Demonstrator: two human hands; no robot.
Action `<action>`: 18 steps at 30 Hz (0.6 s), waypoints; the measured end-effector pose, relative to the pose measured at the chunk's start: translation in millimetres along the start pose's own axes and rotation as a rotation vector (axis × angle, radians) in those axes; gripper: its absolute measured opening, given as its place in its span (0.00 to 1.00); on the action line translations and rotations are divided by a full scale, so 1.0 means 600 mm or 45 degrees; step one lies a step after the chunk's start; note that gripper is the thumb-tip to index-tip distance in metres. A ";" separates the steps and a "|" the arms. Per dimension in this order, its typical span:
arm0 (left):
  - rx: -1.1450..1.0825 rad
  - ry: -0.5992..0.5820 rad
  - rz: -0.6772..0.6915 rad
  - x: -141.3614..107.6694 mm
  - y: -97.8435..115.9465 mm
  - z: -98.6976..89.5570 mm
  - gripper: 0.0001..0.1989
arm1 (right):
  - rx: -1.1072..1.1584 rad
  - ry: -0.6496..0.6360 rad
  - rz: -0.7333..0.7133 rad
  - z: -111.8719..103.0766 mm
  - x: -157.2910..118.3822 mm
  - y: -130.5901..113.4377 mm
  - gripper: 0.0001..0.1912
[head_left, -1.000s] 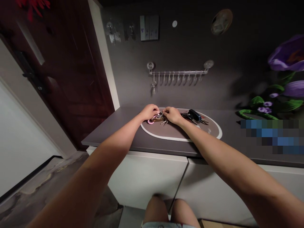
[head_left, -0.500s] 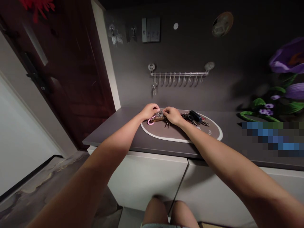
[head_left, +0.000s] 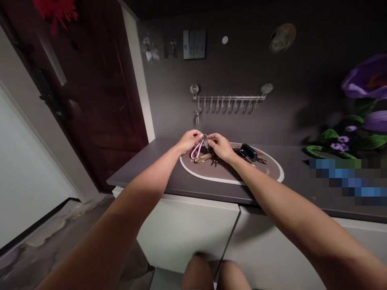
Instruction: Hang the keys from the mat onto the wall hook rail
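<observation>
Above the oval mat [head_left: 198, 171], my left hand [head_left: 190, 141] pinches a metal key ring [head_left: 204, 137] by its left side. A pink strap loop [head_left: 197, 150] hangs from the ring. On the ring's right side the fingers of my right hand [head_left: 222, 147] are closed; its fingertips partly hide what they grip. Below my hands a brown tag with lettering [head_left: 203, 158] lies on the mat. Several small keys [head_left: 214, 162] show under my right hand. Right of it rests a pile of keys with a dark fob [head_left: 249, 151].
A clear hook rail [head_left: 229, 98] is fixed to the wall, with a small bunch of keys [head_left: 197, 117] on its left end. Purple flowers [head_left: 367, 78] stand on the right of the grey counter [head_left: 136, 163]. A dark red door [head_left: 99, 96] is at left.
My hands have lifted the key ring slightly, so it shows upright between them. The pink loop now hangs down from it, and the brown tag lies lower, apart from my fingers.
</observation>
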State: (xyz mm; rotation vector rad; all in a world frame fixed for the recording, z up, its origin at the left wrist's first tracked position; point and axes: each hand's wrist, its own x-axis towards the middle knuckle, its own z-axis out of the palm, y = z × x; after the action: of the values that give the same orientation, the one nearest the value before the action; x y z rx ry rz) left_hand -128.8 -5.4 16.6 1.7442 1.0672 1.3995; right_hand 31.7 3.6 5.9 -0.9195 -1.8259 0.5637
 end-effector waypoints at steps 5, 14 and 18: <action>-0.139 0.041 -0.009 0.001 0.006 -0.001 0.09 | 0.053 -0.027 -0.075 0.000 -0.001 -0.008 0.11; -0.412 0.093 -0.056 -0.002 0.014 0.000 0.10 | 0.150 -0.025 -0.200 0.001 -0.001 -0.016 0.11; -0.464 0.086 -0.047 -0.002 0.012 0.002 0.11 | 0.191 0.016 -0.201 0.000 0.001 -0.017 0.12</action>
State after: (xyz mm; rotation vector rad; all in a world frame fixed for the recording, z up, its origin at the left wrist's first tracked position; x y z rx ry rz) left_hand -126.2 -9.7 22.0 1.4167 0.8121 1.5298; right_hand 28.2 -2.1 13.2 -0.6708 -1.7999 0.5850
